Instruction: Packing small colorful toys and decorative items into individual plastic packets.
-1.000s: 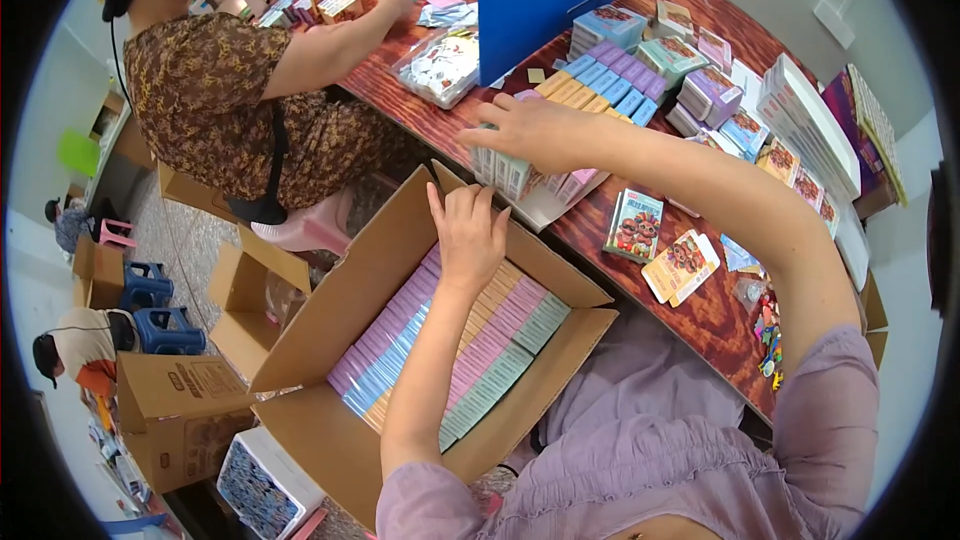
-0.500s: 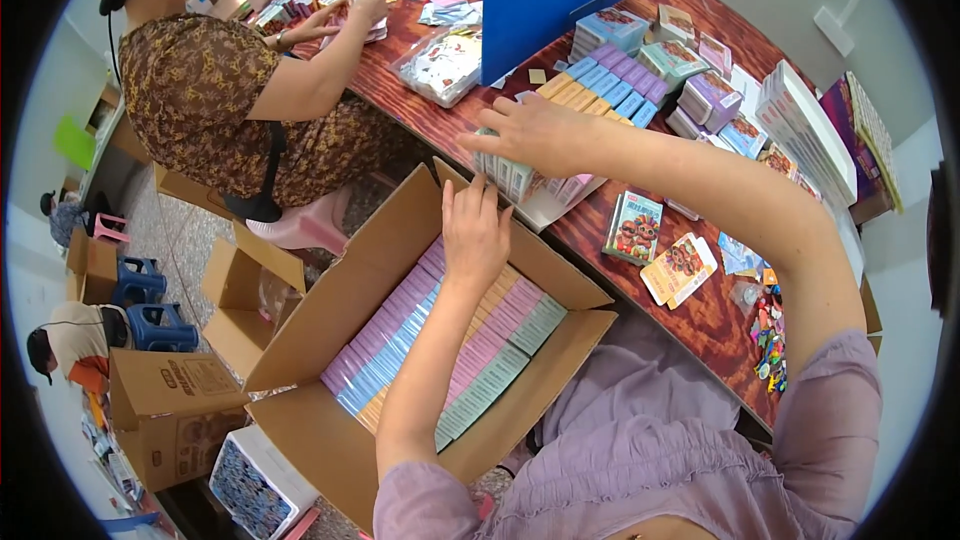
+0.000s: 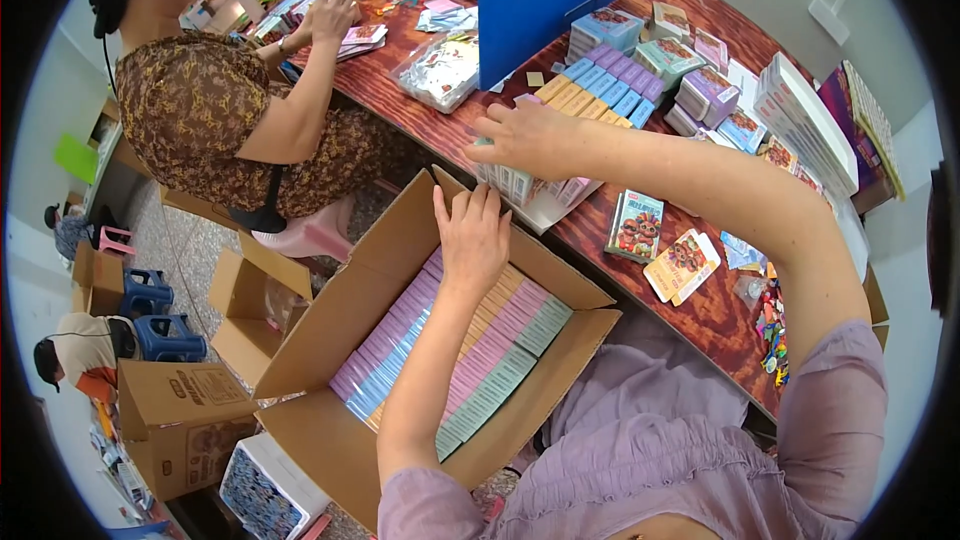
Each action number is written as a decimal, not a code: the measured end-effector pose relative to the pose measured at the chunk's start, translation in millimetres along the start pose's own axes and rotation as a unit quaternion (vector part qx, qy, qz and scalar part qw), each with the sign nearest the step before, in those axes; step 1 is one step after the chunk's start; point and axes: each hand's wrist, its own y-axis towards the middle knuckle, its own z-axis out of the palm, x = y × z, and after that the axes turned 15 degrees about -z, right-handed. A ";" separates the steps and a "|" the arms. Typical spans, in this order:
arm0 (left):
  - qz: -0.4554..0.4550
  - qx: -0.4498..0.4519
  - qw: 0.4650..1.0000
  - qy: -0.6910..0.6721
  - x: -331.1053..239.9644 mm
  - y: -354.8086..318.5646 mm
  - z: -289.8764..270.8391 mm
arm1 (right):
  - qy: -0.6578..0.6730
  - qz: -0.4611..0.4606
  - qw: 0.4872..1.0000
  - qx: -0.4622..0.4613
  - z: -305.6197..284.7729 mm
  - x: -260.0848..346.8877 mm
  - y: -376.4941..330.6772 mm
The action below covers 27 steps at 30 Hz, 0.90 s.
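My left hand (image 3: 474, 243) is inside the open cardboard carton (image 3: 540, 395), fingers stretched and resting against its far wall near the corner. Below it, rows of small purple, blue, orange, pink and green boxes (image 3: 495, 350) fill the carton's bottom, some under shiny clear film. My right hand (image 3: 530, 140) reaches over a row of small pale green boxes (image 3: 508, 183) at the table edge, fingers curled down round its left end; the fingertips are partly hidden. Pink boxes (image 3: 572, 188) stand beside that row, on a white tray or sheet (image 3: 550, 212).
Orange, blue and purple box rows (image 3: 603, 90) lie behind my right hand, before a blue divider (image 3: 555, 0). A flattened yellow box (image 3: 683, 267) and a green box stack (image 3: 634, 225) lie nearer me. A co-worker (image 3: 200, 110) sits at left; cartons (image 3: 185, 420) stand on the floor.
My left hand's fingers have spread slightly against the carton wall. My right hand stays over the green row, its fingers a little more curled. The co-worker's hands have lifted off the cards.
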 end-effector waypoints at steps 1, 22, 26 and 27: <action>0.000 0.003 1.000 -0.002 -0.2 0.2 0.3 | 0.006 0.003 1.000 0.010 -0.7 -0.4 0.2; -0.017 0.022 1.000 0.009 -3.1 -0.6 -4.2 | -0.040 -0.008 0.998 0.048 9.9 -0.6 11.6; -0.017 0.055 0.998 0.012 -1.9 6.0 -11.5 | -0.017 -0.015 0.999 0.039 12.4 0.3 12.6; -0.016 0.055 0.998 0.011 -0.8 6.7 -11.0 | -0.016 -0.014 0.999 0.040 12.8 0.3 11.6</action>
